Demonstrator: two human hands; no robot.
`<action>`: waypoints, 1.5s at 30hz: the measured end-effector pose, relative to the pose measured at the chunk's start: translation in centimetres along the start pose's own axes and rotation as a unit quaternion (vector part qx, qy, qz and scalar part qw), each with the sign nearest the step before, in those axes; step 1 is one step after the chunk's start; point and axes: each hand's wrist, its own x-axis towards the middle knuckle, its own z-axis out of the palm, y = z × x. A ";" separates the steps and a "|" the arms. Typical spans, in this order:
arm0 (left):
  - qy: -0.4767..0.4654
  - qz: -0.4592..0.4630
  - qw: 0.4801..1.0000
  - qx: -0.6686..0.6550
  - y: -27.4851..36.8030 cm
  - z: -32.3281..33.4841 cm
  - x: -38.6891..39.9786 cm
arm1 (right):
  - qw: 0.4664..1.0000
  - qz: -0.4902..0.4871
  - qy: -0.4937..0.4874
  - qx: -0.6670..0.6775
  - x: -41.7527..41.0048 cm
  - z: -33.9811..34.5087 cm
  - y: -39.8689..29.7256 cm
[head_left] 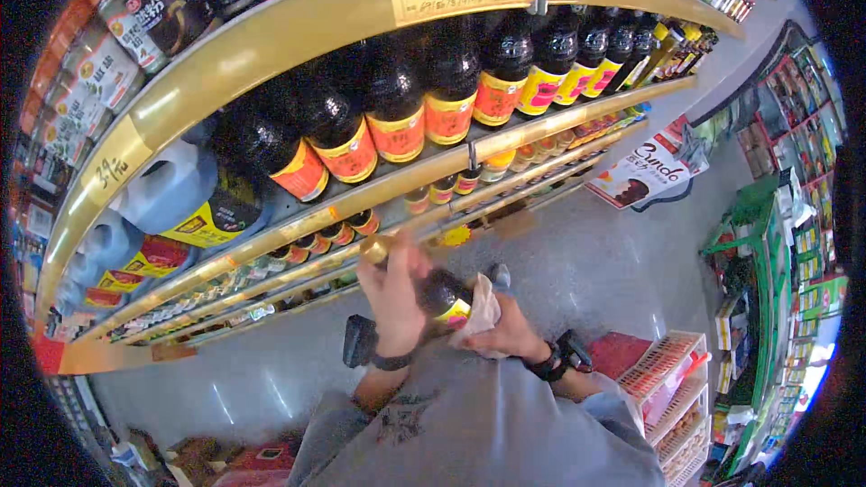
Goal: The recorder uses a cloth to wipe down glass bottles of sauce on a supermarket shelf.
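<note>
A dark bottle (443,289) with a yellow and pink label is held tilted in front of my chest. My left hand (396,294) is wrapped around its upper part, and a gold cap (374,249) shows beyond the fingers. With my right hand (504,330) I hold a pale cloth (482,308) against the bottle's lower side. Part of the bottle is hidden by the fingers and the cloth. Just ahead, a row of large dark bottles (396,118) with orange and yellow labels stands on a shelf (419,170).
Large jugs (203,199) stand at the shelf's left end. Jars (142,20) and packets line the shelf above; smaller bottles (338,233) sit lower. Behind my right arm is a cream plastic basket rack (666,379). A green shelving frame (758,237) rises farther right.
</note>
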 end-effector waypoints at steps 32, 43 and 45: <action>0.032 0.328 0.905 0.269 -8.7 -4.7 8.2 | 0.938 0.178 0.146 0.258 -2.3 -2.6 2.2; -0.009 0.410 0.848 0.335 -13.0 -6.2 12.5 | 0.915 0.198 0.213 0.278 -3.3 -4.7 1.2; -0.009 0.313 0.890 0.331 -13.8 -7.3 13.2 | 0.908 0.203 0.225 0.290 -3.6 -5.0 1.3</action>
